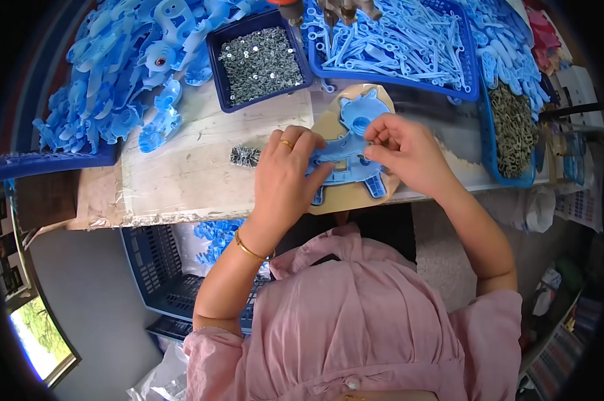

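A blue plastic toy shell half (pixel 342 146), animal-shaped with its hollow side up, lies on a tan fixture board (pixel 328 123) near the table's front edge. My left hand (pixel 283 170) grips its left side, fingers bent over the rim and thumb lower down. Over the right part of the shell, my right hand (pixel 405 152) is closed in a pinch, thumb against fingertips. Whatever sits in that pinch is too small to make out. Beside my left hand lies a small pile of metal screws (pixel 244 156).
A dark blue basket (pixel 227 99) of small metal parts stands behind my hands. Blue rods fill another basket (pixel 395 79); metal pieces (pixel 512 134) fill a bin at right. Blue shells (pixel 101 87) heap up at left. A drill-like tool (pixel 332 10) hangs overhead. A crate (pixel 148 267) sits below.
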Tool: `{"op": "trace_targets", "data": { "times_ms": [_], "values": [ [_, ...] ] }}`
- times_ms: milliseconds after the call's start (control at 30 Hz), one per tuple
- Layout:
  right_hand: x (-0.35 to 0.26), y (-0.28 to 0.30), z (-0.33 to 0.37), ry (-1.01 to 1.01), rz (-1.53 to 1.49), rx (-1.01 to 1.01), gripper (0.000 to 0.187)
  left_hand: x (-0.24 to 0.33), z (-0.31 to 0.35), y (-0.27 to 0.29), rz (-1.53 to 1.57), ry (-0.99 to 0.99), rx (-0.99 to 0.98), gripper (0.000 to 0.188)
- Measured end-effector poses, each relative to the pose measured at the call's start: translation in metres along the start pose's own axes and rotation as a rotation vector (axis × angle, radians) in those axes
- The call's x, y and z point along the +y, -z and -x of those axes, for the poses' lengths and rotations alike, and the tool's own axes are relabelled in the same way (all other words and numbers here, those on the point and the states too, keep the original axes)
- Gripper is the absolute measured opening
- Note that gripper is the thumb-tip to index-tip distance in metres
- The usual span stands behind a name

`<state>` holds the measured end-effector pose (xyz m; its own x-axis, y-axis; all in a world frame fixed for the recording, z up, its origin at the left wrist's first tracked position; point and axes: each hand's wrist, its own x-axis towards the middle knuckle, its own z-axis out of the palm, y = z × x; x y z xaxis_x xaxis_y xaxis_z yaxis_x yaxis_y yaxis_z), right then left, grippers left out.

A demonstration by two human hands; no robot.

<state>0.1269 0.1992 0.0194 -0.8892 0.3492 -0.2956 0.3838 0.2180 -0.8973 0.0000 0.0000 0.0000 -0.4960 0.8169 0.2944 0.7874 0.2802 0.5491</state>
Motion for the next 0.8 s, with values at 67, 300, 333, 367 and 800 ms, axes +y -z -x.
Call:
{"op": "trace_targets", "data": {
  "times_ms": [67,300,333,367,800],
  "values": [
    [-0.007,-0.001,0.001,-0.014,0.032,-0.002,0.02,-0.001,0.001,0.0,-0.004,-0.02,0.024,0.028],
    [-0.011,0.009,-0.009,0.206,0.315,-0.165,0.014,0.002,0.002,-0.003,-0.026,-0.027,0.032,0.02],
    [-0.015,0.008,-0.011,0.18,0.408,-0.177,0.016,0.002,0.001,-0.003,-0.044,-0.019,0.025,0.019],
    [-0.017,0.008,-0.012,0.153,0.5,-0.188,0.017,0.003,0.001,-0.003,-0.063,-0.011,0.019,0.018],
    [-0.035,-0.01,-0.028,0.682,0.634,0.175,0.031,0.009,-0.001,0.001,-0.236,-0.03,0.017,0.014]
  ]
}}
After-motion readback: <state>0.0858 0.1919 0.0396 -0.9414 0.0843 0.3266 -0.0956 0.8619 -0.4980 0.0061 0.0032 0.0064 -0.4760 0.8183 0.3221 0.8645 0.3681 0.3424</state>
